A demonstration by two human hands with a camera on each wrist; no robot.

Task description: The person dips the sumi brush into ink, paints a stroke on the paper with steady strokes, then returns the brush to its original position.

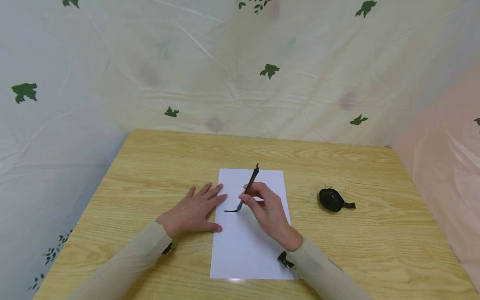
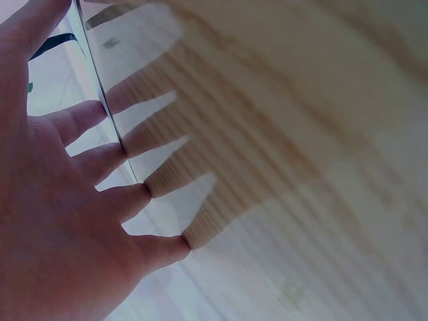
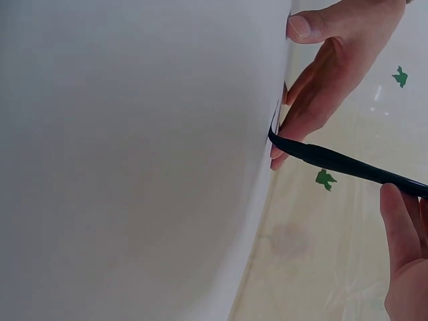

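Pale sheeting (image 1: 210, 50) printed with green birds surrounds a light wood-grain table (image 1: 150, 166); on it lies white paper (image 1: 243, 258), longer than it is wide, with one thin black stroke (image 1: 229, 211) across its upper left part. Above that stroke leans the brush (image 1: 253, 178), slender and dark, with a small loop at its top end; its shaft swells towards the tip, and the black bristles bend to a fine point that touches the paper at the stroke's right end. Right hand (image 1: 269, 214) pinches the brush between thumb and fingers, part-way along the shaft; left hand (image 1: 193, 211) lies spread, fingertips and thumb on the paper's left edge. Well to the right sits a glossy black dish (image 1: 331, 200), rounded, with a short stub; small dark flecks mark the wood beside it.
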